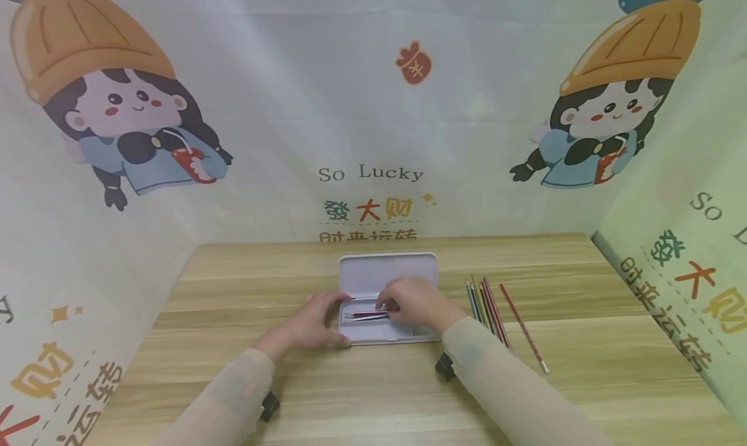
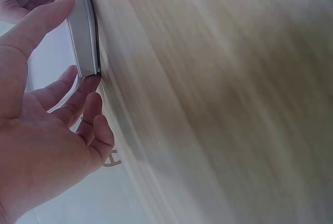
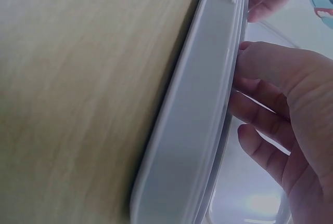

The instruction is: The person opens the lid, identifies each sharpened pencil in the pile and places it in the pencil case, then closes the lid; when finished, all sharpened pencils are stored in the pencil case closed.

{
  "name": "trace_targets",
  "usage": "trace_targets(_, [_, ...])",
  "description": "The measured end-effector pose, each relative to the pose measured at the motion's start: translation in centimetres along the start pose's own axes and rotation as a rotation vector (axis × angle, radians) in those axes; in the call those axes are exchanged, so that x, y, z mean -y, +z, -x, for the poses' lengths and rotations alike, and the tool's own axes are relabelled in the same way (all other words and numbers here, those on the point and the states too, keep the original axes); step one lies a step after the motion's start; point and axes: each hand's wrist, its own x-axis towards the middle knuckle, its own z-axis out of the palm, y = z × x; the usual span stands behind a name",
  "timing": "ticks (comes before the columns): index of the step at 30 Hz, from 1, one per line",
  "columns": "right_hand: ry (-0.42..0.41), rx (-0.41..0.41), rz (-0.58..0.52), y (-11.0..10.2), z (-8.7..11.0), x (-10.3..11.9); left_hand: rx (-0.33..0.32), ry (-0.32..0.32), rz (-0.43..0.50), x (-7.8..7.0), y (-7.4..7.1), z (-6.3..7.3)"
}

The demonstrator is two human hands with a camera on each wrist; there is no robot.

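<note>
A white pencil case [image 1: 376,332] lies on the table with its lid [image 1: 388,274] raised at the back. Several pencils [image 1: 366,316] rest in its upper compartment, their right ends covered by a hand. My left hand [image 1: 312,321] holds the case's left end, thumb [image 2: 52,13] on the front wall and fingers at the back corner. Inside the case, my right hand [image 1: 417,301] reaches down over the pencils with bent fingers. In the right wrist view, the front wall [image 3: 192,94] hides those fingertips, so whether they pinch a pencil is unclear.
Right of the case lies a loose bunch of colored pencils [image 1: 490,306], partly behind the right forearm. A single red pencil [image 1: 525,329] with a white end lies farther right. Printed cloth [image 1: 280,109] hangs around the wooden table [image 1: 233,290].
</note>
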Motion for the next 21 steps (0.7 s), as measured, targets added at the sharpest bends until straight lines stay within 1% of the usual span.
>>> trace_targets(6, [-0.001, -0.039, -0.045, 0.4, 0.6, -0.5, -0.003, -0.002, 0.001, 0.0, -0.1, 0.0])
trace_targets(11, [-0.017, -0.070, -0.091, 0.1, 1.5, -0.8, 0.002, -0.004, -0.004, 0.1, 0.0, 0.0])
trace_targets(17, [0.010, -0.073, -0.116, -0.5, 2.9, -1.2, 0.002, -0.005, 0.012, 0.3, 0.1, 0.0])
trace_targets(21, [0.034, -0.089, -0.128, -0.9, 4.4, -1.8, 0.004, -0.006, 0.007, 0.3, 0.1, -0.1])
